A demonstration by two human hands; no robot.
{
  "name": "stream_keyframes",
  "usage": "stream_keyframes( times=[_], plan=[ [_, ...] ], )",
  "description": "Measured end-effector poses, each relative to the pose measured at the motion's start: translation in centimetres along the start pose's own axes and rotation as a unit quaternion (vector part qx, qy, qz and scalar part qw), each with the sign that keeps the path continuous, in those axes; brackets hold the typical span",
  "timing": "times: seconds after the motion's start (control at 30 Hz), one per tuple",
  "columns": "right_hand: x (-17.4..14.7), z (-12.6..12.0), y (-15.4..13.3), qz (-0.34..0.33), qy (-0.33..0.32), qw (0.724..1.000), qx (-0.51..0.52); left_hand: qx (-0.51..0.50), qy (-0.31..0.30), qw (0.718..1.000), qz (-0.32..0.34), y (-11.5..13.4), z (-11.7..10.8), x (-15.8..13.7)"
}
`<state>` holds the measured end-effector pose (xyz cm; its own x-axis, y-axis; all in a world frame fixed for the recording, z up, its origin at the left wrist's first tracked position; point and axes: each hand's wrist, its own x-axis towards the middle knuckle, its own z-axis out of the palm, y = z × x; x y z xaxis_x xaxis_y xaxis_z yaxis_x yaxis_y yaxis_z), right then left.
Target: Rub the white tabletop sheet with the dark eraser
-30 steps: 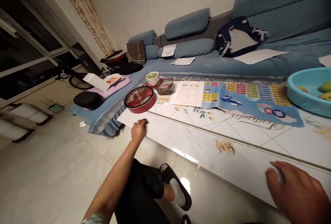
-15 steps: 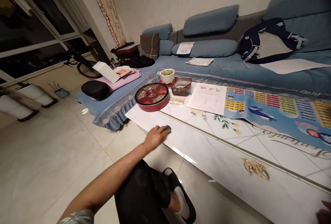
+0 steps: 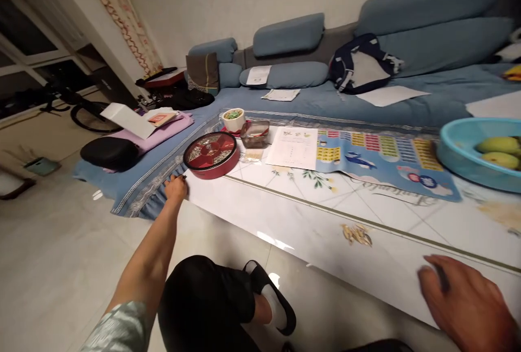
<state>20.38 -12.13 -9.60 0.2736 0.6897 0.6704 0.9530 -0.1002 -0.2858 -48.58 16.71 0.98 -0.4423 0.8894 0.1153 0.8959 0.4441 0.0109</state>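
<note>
The left hand point(image 3: 176, 188) curls at the surface's point(image 3: 285, 216) end, just beside the tray point(image 3: 211, 157). The right point(image 3: 468, 298), loosely bent, is near the shells point(image 3: 357, 234). Whether either holds anything cannot be told.

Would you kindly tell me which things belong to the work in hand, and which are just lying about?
Likely in use: red divided tray by the left hand; pale scraps near the right hand.

Apparently lying about: turquoise basin; blue chart; brown cushion.
</note>
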Motion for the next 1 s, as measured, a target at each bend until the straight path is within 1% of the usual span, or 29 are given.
stream_keyframes(
  times=[0.07,0.1,0.2,0.27,0.33,0.4,0.5,0.57,0.6,0.67,0.7,0.77,0.83,0.9,0.93,1.0],
  plan=[
    [0.0,-0.9,-0.2,-0.026,-0.023,0.999,-0.017,0.015,-0.002,1.000,0.002,0.8,0.1,-1.6],
    [0.0,-1.3,-0.4,-0.029,-0.030,0.999,-0.025,0.024,-0.004,1.000,0.006,1.2,0.1,-2.5],
    [-0.1,-1.8,-0.9,-0.004,-0.044,0.999,-0.032,0.048,-0.012,0.998,0.032,3.2,0.3,-6.0],
    [-0.2,-1.7,-1.1,0.008,-0.053,0.998,-0.030,0.052,-0.017,0.995,0.081,5.5,0.4,-9.6],
    [-0.3,-1.5,-0.9,0.016,-0.057,0.998,-0.031,0.025,-0.014,0.987,0.161,9.0,0.5,-14.5],
    [-0.4,-1.3,-0.7,0.016,-0.059,0.998,-0.032,-0.042,0.000,0.970,0.241,13.3,0.7,-20.4],
    [-0.4,-1.4,-0.7,0.014,-0.061,0.998,-0.026,-0.147,0.007,0.936,0.319,20.6,1.0,-29.4],
    [-0.3,-1.6,-0.8,0.017,-0.062,0.998,-0.018,-0.197,-0.011,0.907,0.372,24.8,0.9,-33.8],
    [-0.3,-1.8,-1.0,0.020,-0.061,0.998,-0.014,-0.218,-0.026,0.892,0.395,26.4,0.7,-35.3],
    [-0.2,-2.0,-1.2,0.025,-0.058,0.998,-0.005,-0.268,-0.065,0.860,0.429,28.4,0.2,-36.4],
    [-0.2,-2.2,-1.3,0.027,-0.057,0.998,0.000,-0.294,-0.083,0.846,0.437,28.7,-0.1,-36.2],
    [-0.1,-2.4,-1.5,0.034,-0.056,0.998,0.009,-0.324,-0.111,0.825,0.449,28.0,-0.8,-34.9],
    [-0.1,-2.6,-1.7,0.043,-0.059,0.997,0.018,-0.304,-0.140,0.813,0.476,26.4,-1.4,-33.1],
    [0.0,-2.7,-1.8,0.050,-0.062,0.996,0.024,-0.259,-0.166,0.802,0.513,25.4,-1.8,-32.0],
    [0.0,-2.8,-1.8,0.054,-0.064,0.996,0.026,-0.242,-0.174,0.795,0.529,25.5,-1.9,-31.9],
    [0.0,-2.9,-1.9,0.060,-0.066,0.996,0.028,-0.225,-0.170,0.785,0.551,26.9,-1.8,-32.4]
  ],
)
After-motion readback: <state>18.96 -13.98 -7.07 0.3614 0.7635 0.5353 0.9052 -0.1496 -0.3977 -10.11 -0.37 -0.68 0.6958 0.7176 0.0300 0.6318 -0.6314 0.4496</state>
